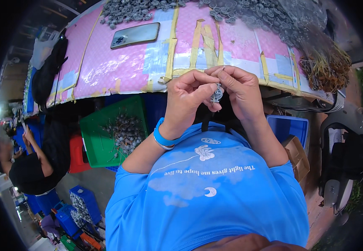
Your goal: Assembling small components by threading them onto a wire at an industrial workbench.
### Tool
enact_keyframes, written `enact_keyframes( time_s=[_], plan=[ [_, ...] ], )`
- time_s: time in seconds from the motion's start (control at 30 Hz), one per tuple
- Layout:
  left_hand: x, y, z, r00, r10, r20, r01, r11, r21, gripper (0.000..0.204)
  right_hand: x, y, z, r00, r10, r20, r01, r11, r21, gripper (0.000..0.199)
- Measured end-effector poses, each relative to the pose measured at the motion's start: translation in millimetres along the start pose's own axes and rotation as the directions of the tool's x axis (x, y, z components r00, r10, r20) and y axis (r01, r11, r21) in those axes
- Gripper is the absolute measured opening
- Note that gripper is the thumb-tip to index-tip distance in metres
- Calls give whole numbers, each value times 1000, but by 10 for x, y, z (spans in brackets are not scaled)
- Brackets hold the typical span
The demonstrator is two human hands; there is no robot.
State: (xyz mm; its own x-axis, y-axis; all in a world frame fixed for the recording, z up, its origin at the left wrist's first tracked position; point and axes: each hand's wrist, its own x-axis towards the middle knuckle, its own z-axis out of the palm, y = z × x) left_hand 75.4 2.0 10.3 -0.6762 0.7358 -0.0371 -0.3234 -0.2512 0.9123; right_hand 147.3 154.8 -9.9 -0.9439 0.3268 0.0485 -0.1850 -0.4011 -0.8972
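Observation:
My left hand (192, 94) and my right hand (242, 90) meet in front of my chest, near the table's front edge. A small grey round part (217, 95), seemingly plastic, is pinched between the thumb and fingers of my left hand. Thumb and forefinger of my right hand are pressed together just above it; whatever they grip is too small to make out. On the far side of the table lies a heap of similar grey parts (269, 16). To the left below the edge, a green bin (93, 144) holds grey round pieces with thin stems (127, 134).
Pink-and-white sheeting with yellow tape covers the table (106, 67). A phone (135, 35) lies on it. Brown wires (325, 69) bunch at the right end. A blue bin (290, 125) and cardboard box (296, 157) stand right; another person (35, 167) is at left.

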Motion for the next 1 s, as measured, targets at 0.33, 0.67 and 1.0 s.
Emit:
enact_keyframes(
  time_s=[0.33,0.67,1.0],
  plan=[
    [102,-62,13,983,97,154,-116,986,123,46,62,10,-87,994,109,-27,-104,982,155,13],
    [301,-66,-188,995,-38,88,34,998,50,46,730,-422,-717,944,-303,-128,70,566,-821,19],
    [453,-33,-260,988,-112,107,103,991,89,43,1496,-619,-1289,922,-373,101,44,-158,-986,20]
  ],
)
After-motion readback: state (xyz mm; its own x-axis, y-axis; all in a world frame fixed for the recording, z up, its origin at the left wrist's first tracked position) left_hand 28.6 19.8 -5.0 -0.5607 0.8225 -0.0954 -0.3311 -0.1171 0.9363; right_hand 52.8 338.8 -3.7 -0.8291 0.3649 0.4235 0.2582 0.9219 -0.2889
